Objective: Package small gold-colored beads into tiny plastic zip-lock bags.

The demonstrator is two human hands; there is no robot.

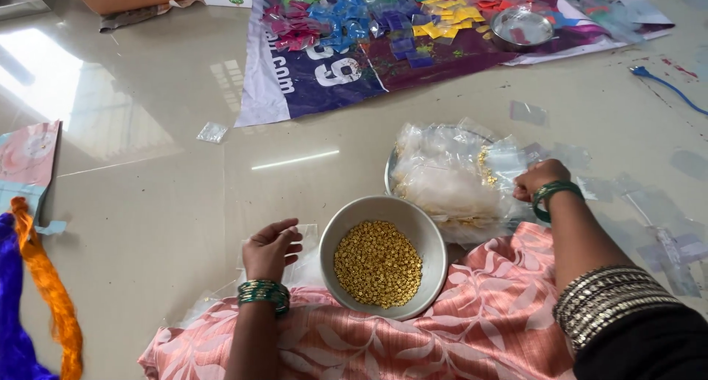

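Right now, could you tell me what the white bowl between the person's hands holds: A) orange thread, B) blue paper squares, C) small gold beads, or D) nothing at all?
C: the white bowl resting on the pink patterned cloth holds a heap of small gold beads, between the left hand and the right hand.

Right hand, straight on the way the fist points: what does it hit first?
The right hand points left into the heap of clear plastic packets on the metal plate. It already touches the heap's edge, so it would likely push into the packets first; depth is hard to judge.
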